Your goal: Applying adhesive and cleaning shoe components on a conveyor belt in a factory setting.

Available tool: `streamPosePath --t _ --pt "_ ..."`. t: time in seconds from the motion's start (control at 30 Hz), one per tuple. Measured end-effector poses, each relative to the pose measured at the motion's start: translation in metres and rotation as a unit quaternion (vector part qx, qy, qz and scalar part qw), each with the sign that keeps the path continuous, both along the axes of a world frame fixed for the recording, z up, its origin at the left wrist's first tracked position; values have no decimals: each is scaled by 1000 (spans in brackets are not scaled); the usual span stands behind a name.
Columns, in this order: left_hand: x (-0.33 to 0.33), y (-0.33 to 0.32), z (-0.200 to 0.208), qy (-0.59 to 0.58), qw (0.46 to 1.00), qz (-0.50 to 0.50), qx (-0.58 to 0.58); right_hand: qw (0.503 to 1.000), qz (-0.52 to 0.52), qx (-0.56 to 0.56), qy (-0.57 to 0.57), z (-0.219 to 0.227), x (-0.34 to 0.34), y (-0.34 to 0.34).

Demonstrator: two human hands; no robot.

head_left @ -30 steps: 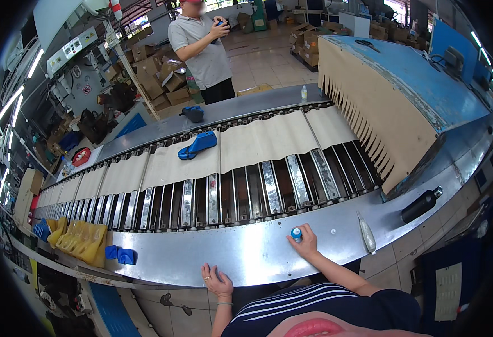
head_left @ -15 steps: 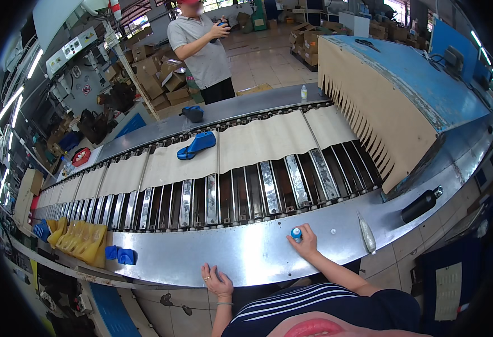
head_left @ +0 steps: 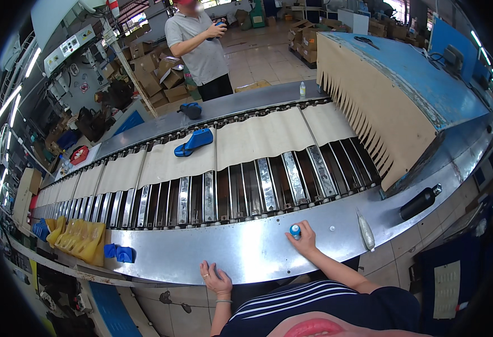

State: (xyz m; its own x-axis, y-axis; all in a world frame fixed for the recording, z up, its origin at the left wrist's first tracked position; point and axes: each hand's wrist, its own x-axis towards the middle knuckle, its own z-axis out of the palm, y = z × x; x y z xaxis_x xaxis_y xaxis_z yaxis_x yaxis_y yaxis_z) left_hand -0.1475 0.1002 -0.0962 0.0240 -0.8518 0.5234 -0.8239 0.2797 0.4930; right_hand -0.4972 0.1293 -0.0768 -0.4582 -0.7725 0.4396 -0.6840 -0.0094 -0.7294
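My right hand (head_left: 303, 238) is closed around a small blue bottle (head_left: 295, 230) with a white tip, which it holds on the near metal ledge. Its thumb and fingers wrap the bottle's side. My left hand (head_left: 216, 278) rests at the ledge's front edge with its fingers lightly bent and apart, and nothing shows in it. A small white cap (head_left: 332, 228) lies just right of the bottle. Further right lies a pale, pointed tube or cone-shaped bag (head_left: 365, 229). Across the slats, a blue shoe last (head_left: 194, 142) with dark straps lies on the cream cloth.
Behind the ledge runs a slatted conveyor (head_left: 208, 194) into a blue housing (head_left: 398, 95) with a fringed curtain. A black bottle (head_left: 420, 203) lies at right; yellow molded pieces (head_left: 80, 240) and blue pieces (head_left: 124, 254) lie at left. A co-worker (head_left: 198, 50) stands opposite holding something blue.
The whole view has shifted very slightly. Both hands, the small bottle and the shoe last otherwise look the same.
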Motion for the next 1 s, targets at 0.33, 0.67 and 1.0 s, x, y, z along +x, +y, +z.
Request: streamPosePath --t 0.33,0.67,1.0 --pt "-2 0 -2 -1 1000 1 -2 1000 2 -2 -8 0 -2 1" --pt "-4 1 -4 -2 1000 -2 -2 1000 5 2 -11 0 -4 1" --pt "-7 1 -9 5 1000 4 -5 1000 2 -25 17 -7 -9 0"
